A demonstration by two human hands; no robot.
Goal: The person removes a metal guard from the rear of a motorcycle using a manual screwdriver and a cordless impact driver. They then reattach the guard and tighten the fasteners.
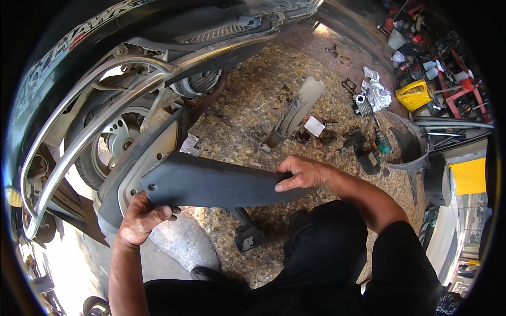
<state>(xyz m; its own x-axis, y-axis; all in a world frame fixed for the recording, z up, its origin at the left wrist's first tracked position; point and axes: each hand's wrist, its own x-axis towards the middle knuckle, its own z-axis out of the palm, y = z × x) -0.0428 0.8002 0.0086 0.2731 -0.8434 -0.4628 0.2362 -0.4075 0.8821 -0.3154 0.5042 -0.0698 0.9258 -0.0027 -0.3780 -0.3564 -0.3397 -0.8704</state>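
Observation:
A long dark grey plastic body panel [216, 181] stretches across in front of me, held above the floor. Its wider left end has a round screw hole and is gripped at the lower corner by my left hand [142, 221], the thumb in front. Toward the narrower right end, my right hand [301, 174] pinches the upper edge. Behind the panel's left end stands a motor scooter's grey and beige footboard panel [139, 166], partly covered; I cannot tell whether the two touch. A black cordless power tool [246, 234] lies below, its upper part hidden by the held panel.
A chrome guard bar [89, 124] curves along the scooter at left, near its wheel [116, 134]. Across the stained floor lie a long grey trim piece [298, 108], crumpled foil [375, 89], a green-and-black power tool [383, 142] and a yellow container [414, 96].

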